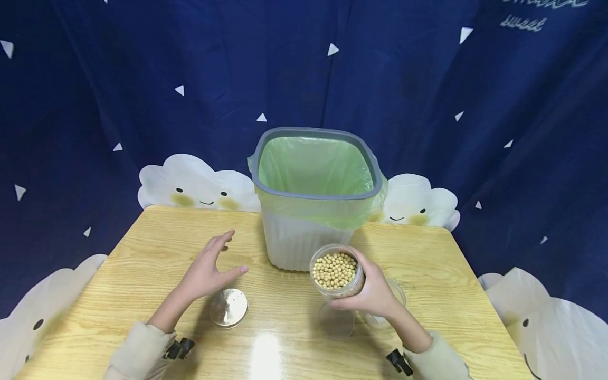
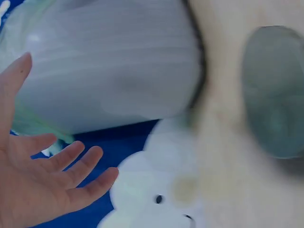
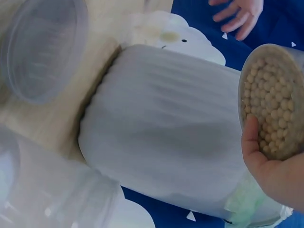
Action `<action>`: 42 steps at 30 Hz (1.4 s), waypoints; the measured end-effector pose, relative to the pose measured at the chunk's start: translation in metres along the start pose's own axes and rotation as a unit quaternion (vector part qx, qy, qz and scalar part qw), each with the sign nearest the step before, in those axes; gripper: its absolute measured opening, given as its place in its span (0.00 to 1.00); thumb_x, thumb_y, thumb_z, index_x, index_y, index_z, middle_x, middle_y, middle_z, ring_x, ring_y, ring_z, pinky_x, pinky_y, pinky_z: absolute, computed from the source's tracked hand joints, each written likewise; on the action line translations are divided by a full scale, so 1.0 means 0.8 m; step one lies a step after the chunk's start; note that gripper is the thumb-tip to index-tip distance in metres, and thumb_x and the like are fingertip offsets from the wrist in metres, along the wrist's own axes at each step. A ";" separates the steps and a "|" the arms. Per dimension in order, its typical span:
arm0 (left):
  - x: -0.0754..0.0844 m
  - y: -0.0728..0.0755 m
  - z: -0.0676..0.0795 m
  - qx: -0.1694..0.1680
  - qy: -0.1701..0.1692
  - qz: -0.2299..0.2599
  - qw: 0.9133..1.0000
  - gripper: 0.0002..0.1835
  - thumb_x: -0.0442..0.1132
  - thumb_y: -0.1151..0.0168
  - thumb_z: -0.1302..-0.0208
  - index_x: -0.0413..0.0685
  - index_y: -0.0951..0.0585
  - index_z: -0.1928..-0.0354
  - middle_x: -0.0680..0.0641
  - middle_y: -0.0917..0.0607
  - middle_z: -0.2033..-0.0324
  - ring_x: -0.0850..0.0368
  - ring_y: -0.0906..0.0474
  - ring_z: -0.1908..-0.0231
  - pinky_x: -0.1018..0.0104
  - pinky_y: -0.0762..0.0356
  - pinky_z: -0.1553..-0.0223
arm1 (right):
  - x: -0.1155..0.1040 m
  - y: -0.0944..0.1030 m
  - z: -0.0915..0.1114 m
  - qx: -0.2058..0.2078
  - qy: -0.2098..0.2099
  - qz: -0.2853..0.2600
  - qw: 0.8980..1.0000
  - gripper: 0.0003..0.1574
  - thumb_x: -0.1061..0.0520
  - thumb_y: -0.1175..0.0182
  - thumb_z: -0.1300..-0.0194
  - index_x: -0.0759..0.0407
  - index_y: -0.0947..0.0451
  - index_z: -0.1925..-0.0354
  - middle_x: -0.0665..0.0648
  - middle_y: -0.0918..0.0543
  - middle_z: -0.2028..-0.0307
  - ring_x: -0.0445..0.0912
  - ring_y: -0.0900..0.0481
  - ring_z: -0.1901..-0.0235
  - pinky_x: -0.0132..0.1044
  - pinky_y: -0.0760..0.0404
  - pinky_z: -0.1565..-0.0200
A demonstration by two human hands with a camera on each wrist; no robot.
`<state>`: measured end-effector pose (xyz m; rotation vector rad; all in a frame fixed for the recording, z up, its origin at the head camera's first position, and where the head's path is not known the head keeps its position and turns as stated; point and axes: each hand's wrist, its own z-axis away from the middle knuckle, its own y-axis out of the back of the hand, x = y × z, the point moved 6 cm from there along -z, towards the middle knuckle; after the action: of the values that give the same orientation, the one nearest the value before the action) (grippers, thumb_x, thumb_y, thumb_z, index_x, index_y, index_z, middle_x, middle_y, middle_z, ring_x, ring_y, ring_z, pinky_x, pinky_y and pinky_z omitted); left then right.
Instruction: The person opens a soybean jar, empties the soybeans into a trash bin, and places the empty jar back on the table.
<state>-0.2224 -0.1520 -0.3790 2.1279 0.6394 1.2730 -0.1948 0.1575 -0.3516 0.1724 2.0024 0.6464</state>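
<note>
My right hand holds a clear plastic jar of round, pale yellow soybeans, its open mouth facing up in the head view. In the right wrist view the thumb lies along the jar's bottom side, and beans show through the clear plastic. My left hand is held over the table with its fingers spread and nothing in it. Just below it lies a round, shiny silver lid. A bin lined with a green bag stands beyond both hands.
Below the bean jar lies a clear round lid. Another clear jar is partly hidden behind my right hand in the head view. The wooden table ends at a dark blue curtain with white clouds.
</note>
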 end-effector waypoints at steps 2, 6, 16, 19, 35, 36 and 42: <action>0.009 0.010 -0.014 0.019 -0.005 0.015 1.000 0.46 0.49 0.30 0.52 0.40 0.41 0.34 0.36 0.30 0.47 0.39 0.29 0.52 0.43 0.30 0.58 | -0.006 0.005 -0.001 -0.003 0.012 0.007 1.000 0.60 0.60 0.21 0.75 0.60 0.37 0.39 0.58 0.25 0.49 0.49 0.27 0.51 0.41 0.30 0.48; 0.018 0.024 -0.040 0.038 0.004 0.052 0.998 0.47 0.45 0.31 0.51 0.44 0.46 0.32 0.36 0.32 0.45 0.38 0.31 0.49 0.43 0.31 0.56 | -0.015 0.013 -0.002 -0.012 0.035 -0.002 0.999 0.59 0.65 0.22 0.76 0.66 0.36 0.41 0.62 0.25 0.50 0.48 0.27 0.51 0.35 0.30 0.48; 0.034 0.039 -0.087 0.055 0.042 0.142 0.987 0.47 0.43 0.34 0.47 0.51 0.51 0.30 0.39 0.36 0.40 0.43 0.33 0.45 0.45 0.31 0.52 | -0.023 0.035 -0.003 -0.034 0.079 -0.023 0.996 0.62 0.61 0.21 0.77 0.61 0.37 0.39 0.62 0.25 0.49 0.45 0.28 0.50 0.31 0.33 0.47; 0.041 0.042 -0.103 0.046 0.047 0.159 0.985 0.47 0.45 0.35 0.46 0.55 0.53 0.29 0.40 0.38 0.38 0.43 0.34 0.43 0.44 0.32 0.52 | -0.031 0.043 -0.008 -0.040 0.089 -0.020 0.995 0.61 0.61 0.22 0.77 0.62 0.36 0.39 0.62 0.25 0.49 0.45 0.28 0.50 0.31 0.33 0.47; 0.076 0.043 -0.162 0.015 0.066 0.161 0.985 0.49 0.53 0.37 0.46 0.57 0.55 0.29 0.41 0.43 0.35 0.43 0.39 0.40 0.49 0.39 0.43 | -0.086 0.108 -0.037 -0.015 0.144 -0.039 0.989 0.59 0.70 0.25 0.82 0.77 0.37 0.44 0.49 0.25 0.49 0.39 0.29 0.51 0.28 0.35 0.46; 0.076 0.041 -0.163 0.013 0.069 0.162 0.984 0.49 0.52 0.36 0.47 0.55 0.55 0.29 0.41 0.42 0.35 0.43 0.39 0.40 0.49 0.39 0.43 | -0.090 0.113 -0.039 -0.013 0.149 -0.050 0.987 0.59 0.71 0.26 0.82 0.77 0.37 0.44 0.50 0.25 0.49 0.40 0.29 0.51 0.27 0.35 0.47; 0.074 0.035 -0.166 0.000 0.086 0.169 0.982 0.49 0.51 0.34 0.49 0.51 0.52 0.29 0.42 0.45 0.34 0.45 0.41 0.39 0.49 0.40 0.42 | -0.109 0.141 -0.055 -0.014 0.169 -0.115 0.979 0.57 0.76 0.31 0.82 0.77 0.36 0.45 0.57 0.24 0.50 0.44 0.27 0.52 0.30 0.34 0.48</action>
<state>-0.3125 -0.1032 -0.2721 2.2079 0.3546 1.6505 -0.2043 0.2036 -0.2102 -0.1979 2.2937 0.5821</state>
